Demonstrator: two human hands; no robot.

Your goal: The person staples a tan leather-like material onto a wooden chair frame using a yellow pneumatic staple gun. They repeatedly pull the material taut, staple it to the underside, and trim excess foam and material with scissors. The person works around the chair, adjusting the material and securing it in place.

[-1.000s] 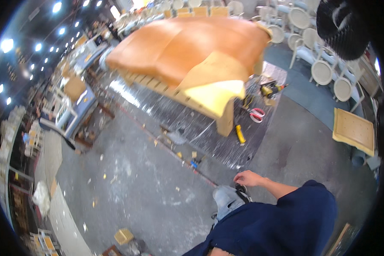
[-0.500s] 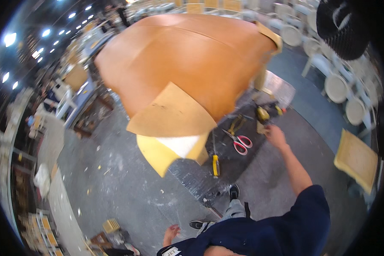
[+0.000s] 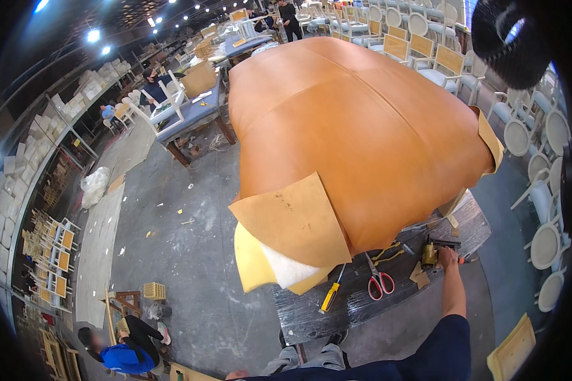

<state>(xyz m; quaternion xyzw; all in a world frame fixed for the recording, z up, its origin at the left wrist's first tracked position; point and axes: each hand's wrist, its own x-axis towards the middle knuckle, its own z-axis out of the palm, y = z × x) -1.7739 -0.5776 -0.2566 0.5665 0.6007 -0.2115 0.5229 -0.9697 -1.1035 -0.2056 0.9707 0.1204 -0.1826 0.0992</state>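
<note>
Wrapped table point(image 3: 337, 311) bears cushion point(image 3: 356, 133), scissors point(image 3: 379, 284), screwdriver point(image 3: 331, 296).

Colours at the bench, head view.
Leather cover point(image 3: 362, 127) plain tan-orange, folded corner flap point(image 3: 292, 219) matte tan; foam point(image 3: 251, 263) yellow, wadding point(image 3: 289, 267) white. Left of right hand point(image 3: 448, 257): scissors point(image 3: 378, 282) red-handled, screwdriver point(image 3: 330, 295) yellow-black. Bench point(image 3: 337, 311) wrapped glossy dark. Sleeve point(image 3: 445, 349) navy.
</note>
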